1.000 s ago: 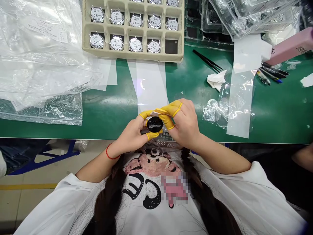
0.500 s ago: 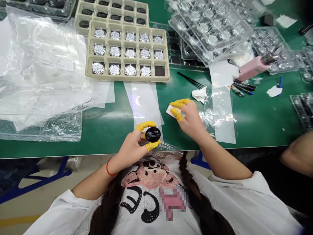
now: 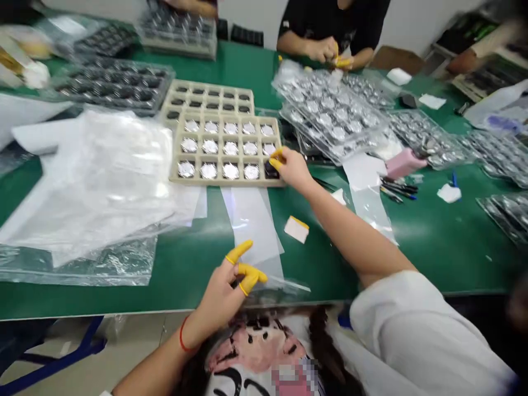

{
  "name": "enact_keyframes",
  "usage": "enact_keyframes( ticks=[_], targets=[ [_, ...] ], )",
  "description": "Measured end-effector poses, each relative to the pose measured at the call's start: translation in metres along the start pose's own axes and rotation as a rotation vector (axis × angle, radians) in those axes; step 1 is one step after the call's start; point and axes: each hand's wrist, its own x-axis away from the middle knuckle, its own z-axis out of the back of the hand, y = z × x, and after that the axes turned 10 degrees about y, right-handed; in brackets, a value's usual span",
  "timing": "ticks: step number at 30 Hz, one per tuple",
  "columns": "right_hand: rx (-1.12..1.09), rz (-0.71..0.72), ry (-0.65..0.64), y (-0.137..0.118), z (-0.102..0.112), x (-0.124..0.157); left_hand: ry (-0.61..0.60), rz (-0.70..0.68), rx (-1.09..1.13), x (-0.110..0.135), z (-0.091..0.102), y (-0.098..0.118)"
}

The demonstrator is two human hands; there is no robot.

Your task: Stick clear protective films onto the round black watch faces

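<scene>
My right hand (image 3: 291,168), with yellow finger cots, reaches over the front right corner of the beige compartment tray (image 3: 225,183). Its fingers pinch a round black-faced watch head (image 3: 271,169) in the corner compartment; motion blurs the exact grip. Several silver watch heads (image 3: 230,171) sit in the tray's other compartments. Near the front edge of the table is my left hand (image 3: 225,294), fingers apart and holding nothing, close to white paper strips (image 3: 251,220). Between the hands lies a small white pad (image 3: 296,229) with a yellow edge.
Behind stands another beige tray (image 3: 212,93) with dark round pieces. Clear plastic trays (image 3: 325,104) are stacked at the back right, near a pink device (image 3: 404,164) and pens (image 3: 398,190). Plastic bags (image 3: 99,181) cover the left. A co-worker's hands (image 3: 330,52) are across the table.
The black-faced watch head went from my left hand to the tray's corner compartment, under my right fingers. The white pad was let go on the table. The view tilted up.
</scene>
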Motion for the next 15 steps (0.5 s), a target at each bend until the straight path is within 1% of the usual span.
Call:
enact_keyframes(
  ticks=[2,4,6,8,10,12,13,15],
  targets=[
    [0.033,0.097,0.051,0.002,-0.008,-0.004,-0.032,-0.001,0.012,-0.002,-0.002,-0.003],
    [0.016,0.212,0.045,-0.002,-0.013,-0.007,-0.06,-0.029,-0.005,-0.005,-0.004,-0.003],
    [-0.026,0.338,-0.045,-0.009,-0.019,-0.011,-0.066,-0.055,-0.051,-0.006,-0.005,0.0],
    [-0.066,0.433,-0.177,-0.019,-0.025,-0.019,-0.066,-0.06,-0.081,-0.005,-0.005,0.004],
    [-0.09,0.47,-0.299,-0.027,-0.034,-0.028,-0.079,-0.055,-0.06,-0.004,-0.003,0.006],
    [-0.089,0.467,-0.375,-0.032,-0.041,-0.036,-0.083,-0.05,-0.03,-0.004,-0.001,0.007],
    [-0.08,0.464,-0.387,-0.034,-0.042,-0.038,-0.079,-0.05,-0.024,-0.004,-0.001,0.006],
    [-0.053,0.452,-0.354,-0.039,-0.04,-0.039,-0.063,-0.055,-0.023,-0.003,0.0,0.005]
  ],
)
